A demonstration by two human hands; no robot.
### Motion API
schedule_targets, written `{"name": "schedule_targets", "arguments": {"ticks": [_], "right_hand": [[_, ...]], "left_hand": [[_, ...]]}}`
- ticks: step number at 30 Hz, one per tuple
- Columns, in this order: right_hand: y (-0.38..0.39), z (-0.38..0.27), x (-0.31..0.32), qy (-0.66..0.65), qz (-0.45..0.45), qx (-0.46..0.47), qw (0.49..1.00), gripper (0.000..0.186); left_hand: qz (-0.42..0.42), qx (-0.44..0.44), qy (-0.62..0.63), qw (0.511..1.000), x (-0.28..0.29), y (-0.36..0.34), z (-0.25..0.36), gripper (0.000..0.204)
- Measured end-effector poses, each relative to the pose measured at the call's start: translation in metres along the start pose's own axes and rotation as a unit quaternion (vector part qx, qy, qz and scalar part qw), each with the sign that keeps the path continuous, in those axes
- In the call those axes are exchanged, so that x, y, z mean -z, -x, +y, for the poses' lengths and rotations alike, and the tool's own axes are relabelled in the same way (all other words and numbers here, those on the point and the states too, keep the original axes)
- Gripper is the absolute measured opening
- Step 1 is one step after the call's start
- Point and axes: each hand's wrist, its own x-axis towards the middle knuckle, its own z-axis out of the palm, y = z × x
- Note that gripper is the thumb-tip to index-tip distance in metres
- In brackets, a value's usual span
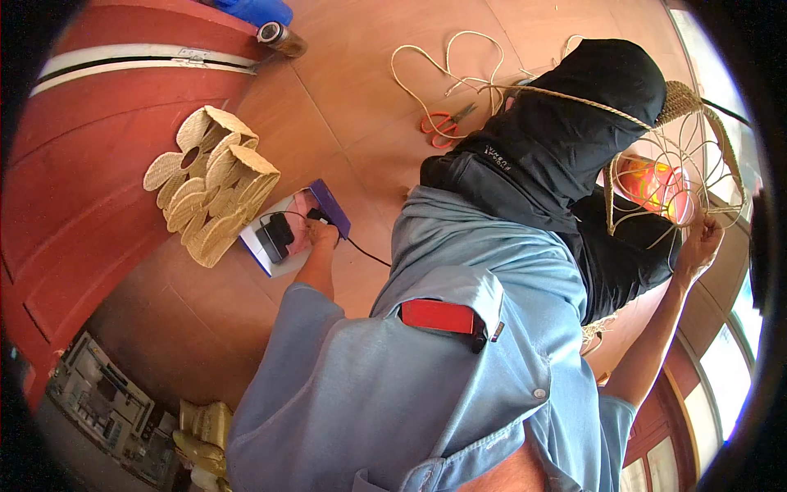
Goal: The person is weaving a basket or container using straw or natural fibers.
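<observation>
My left hand [322, 234] reaches down into a shallow white and blue box [338, 208] on the floor, its fingers curled beside a small black piece [317, 215] with a cable. What they pinch is too small to make out. A black device [276, 238] and pink cloth lie in the same box. Out to the right, my right hand [699, 244] is closed on the lower rim of an openwork frame [725, 156] of woven straw band and thin looped cords. The frame rests by my knee, in front of a red and yellow round object [656, 187].
Left of the box stands a stack of flower-shaped straw pieces [209, 189]. Orange-handled scissors [443, 127] lie on the tiled floor near loose cord [422, 102]. A lidded jar [281, 38] stands by the red door [123, 123]. A black cable [369, 252] runs from the box toward me.
</observation>
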Motion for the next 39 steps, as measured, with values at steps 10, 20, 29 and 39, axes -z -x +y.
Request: {"name": "schedule_targets", "arguments": {"ticks": [10,20,29,39], "right_hand": [[0.006,-0.001,-0.013,-0.066,0.012,-0.086,0.994,0.02],[0.01,-0.05,-0.026,-0.086,0.088,-0.058,0.991,0.019],[0.014,-0.063,-0.026,-0.087,0.103,-0.049,0.99,0.025],[0.018,-0.059,-0.029,-0.095,0.122,-0.037,0.987,0.024]], "left_hand": [[-0.045,-0.397,-0.063,0.915,0.063,-0.006,0.003,0.055],[-0.064,-0.327,-0.233,0.914,0.144,0.034,0.152,0.034],[-0.113,-0.709,0.132,0.683,0.196,0.381,0.414,0.054],[-0.209,-0.795,0.147,0.551,0.147,0.515,0.519,0.02]]}}
